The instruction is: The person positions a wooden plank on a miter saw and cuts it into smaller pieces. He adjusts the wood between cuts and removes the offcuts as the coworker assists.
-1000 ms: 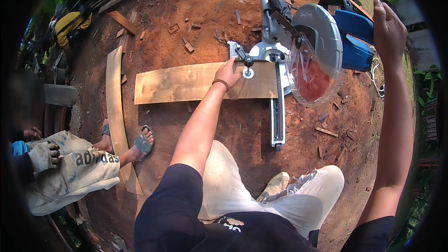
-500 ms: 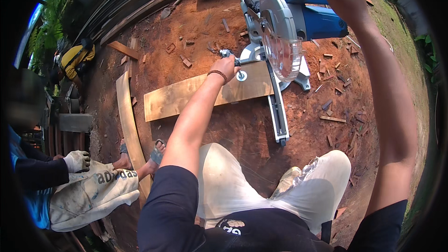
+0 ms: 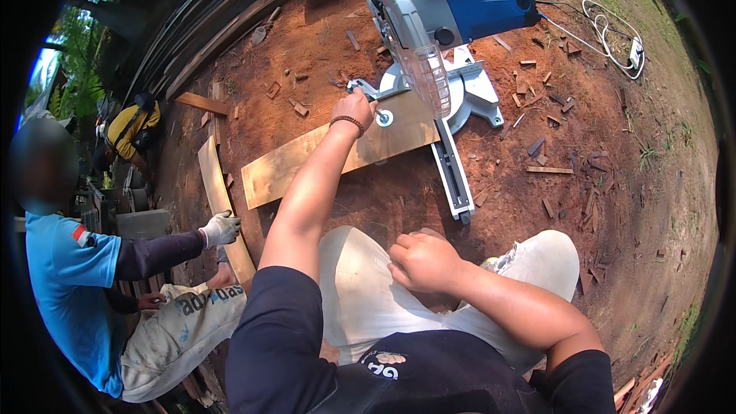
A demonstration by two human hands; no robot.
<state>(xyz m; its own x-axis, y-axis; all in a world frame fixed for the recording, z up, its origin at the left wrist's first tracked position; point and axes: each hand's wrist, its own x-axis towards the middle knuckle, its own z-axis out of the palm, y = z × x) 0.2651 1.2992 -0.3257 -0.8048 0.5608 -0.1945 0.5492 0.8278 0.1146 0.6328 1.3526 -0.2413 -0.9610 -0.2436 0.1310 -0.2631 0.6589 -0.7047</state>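
Observation:
My left hand [image 3: 354, 111] is closed round the handle of a hold-down clamp [image 3: 359, 86] at the left of a blue and grey mitre saw [image 3: 491, 9]. The clamp's round white foot [image 3: 386, 118] presses on a wide wooden board [image 3: 307, 155], which lies across the saw's base and reaches out to the left. The saw head is up, its clear blade guard [image 3: 429, 80] over the board's right end. Away from the saw, my right hand [image 3: 425, 261] is curled into a loose fist above my lap, with nothing showing in it.
At left, a co-worker in a blue shirt [image 3: 77, 276] has a gloved hand [image 3: 220, 229] on a narrow plank [image 3: 218, 184]. Another person in yellow [image 3: 134, 129] bends farther back. Stacked boards [image 3: 230, 19], wood offcuts [image 3: 548, 170] and a white power cord [image 3: 613, 42] lie around.
My right hand has left the saw's handle and come down to my lap. My left hand stays on the clamp. The co-worker's gloved hand has moved onto the narrow plank.

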